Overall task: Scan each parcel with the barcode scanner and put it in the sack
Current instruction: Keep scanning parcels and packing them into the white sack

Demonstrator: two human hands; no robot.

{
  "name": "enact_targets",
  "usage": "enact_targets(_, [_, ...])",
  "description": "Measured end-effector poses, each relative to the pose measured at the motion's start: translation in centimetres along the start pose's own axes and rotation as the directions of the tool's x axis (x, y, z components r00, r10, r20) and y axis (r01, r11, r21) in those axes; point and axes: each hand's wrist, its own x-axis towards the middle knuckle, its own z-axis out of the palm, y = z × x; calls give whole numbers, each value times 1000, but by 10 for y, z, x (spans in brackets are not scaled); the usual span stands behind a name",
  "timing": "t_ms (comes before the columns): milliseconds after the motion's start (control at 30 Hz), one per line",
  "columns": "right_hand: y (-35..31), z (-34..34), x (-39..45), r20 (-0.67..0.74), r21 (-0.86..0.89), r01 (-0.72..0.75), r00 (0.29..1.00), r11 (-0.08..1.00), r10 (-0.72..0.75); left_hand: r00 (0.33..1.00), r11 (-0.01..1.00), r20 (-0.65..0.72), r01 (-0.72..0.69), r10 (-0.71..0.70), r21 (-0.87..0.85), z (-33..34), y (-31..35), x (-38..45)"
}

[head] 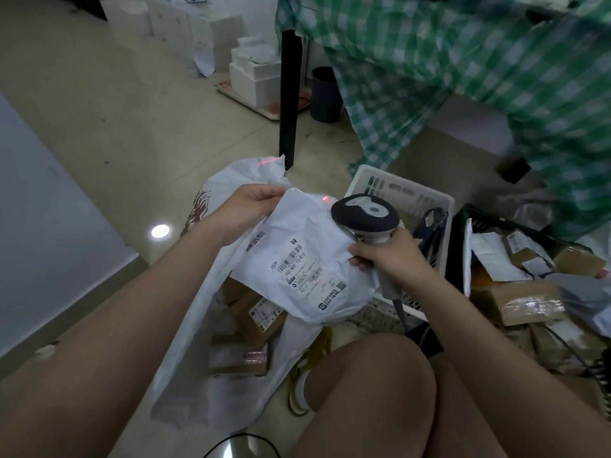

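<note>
A white plastic parcel (pixel 307 259) with a printed barcode label hangs above the open mouth of a white sack (pixel 195 312). My left hand (pixel 246 209) pinches the parcel's top left corner. My right hand (pixel 390 256) grips the handle of a grey barcode scanner (pixel 365 216) and also touches the parcel's right edge. The scanner's red light falls on the parcel's top edge and on the sack's far rim. Several brown boxes lie inside the sack.
A white slotted basket (pixel 396 190) stands just behind the scanner. A heap of brown and grey parcels (pixel 522 292) lies on the floor at right. A black table leg (pixel 291 94), a green checked cloth (pixel 463 77) and a dark bin (pixel 325 94) lie beyond. My knee (pixel 363 391) is below.
</note>
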Motion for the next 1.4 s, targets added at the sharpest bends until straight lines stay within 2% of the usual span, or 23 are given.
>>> enact_targets(200, [0,25,6,64,45,-32,998,998,29,995,965,-87,-23,47,261,19,3,-15])
enact_targets(267, [0,30,7,51,104,-46,998,994,41,994,942,-57,-70,94,328,28,1,-19])
enact_targets(433, [-1,35,16,-1,177,-20,1000,984,20,996,835,37,-84,76,544,45,-19,-19])
enact_targets(600, [-5,32,19,21,172,70,997,983,-74,958,835,-140,-140,250,532,61,-34,-13])
enact_targets(700, [0,16,29,-130,123,117,986,985,-101,948,820,-142,-163,284,549,58,-37,-12])
enact_targets(800, [12,1,41,-214,72,73,975,995,-56,942,832,-154,-177,298,526,51,-37,-12])
enact_targets(900, [22,3,43,-130,19,9,991,1000,-6,933,840,-180,-183,312,511,45,-40,-10])
enact_targets(1000, [24,18,43,-26,40,23,999,999,-22,925,843,-207,-176,318,509,41,-43,-9])
enact_targets(1067, [22,29,45,-30,32,58,998,998,-57,926,839,-217,-159,310,520,37,-44,-8])
enact_targets(1133, [19,35,49,-98,5,68,993,998,-67,924,826,-227,-142,309,545,34,-44,-9])
enact_targets(1167, [17,36,53,-118,28,60,991,998,-56,916,801,-231,-142,329,582,31,-45,-10])
enact_targets(1200, [13,36,56,-127,57,49,991,997,-42,894,731,-231,-143,385,667,28,-48,-10])
enact_targets(1233, [10,36,60,-127,76,43,991,996,-33,849,613,-234,-127,473,779,26,-51,-10])
enact_targets(1300, [3,35,66,-142,65,51,989,997,-41,741,287,-147,-65,655,956,24,-55,-16])
enact_targets(1367, [-5,37,70,-162,34,71,985,997,-64,720,59,15,-77,694,995,28,-59,-28])
enact_targets(1400, [-9,38,69,-165,12,88,983,996,-85,739,-9,107,-135,665,991,32,-66,-36])
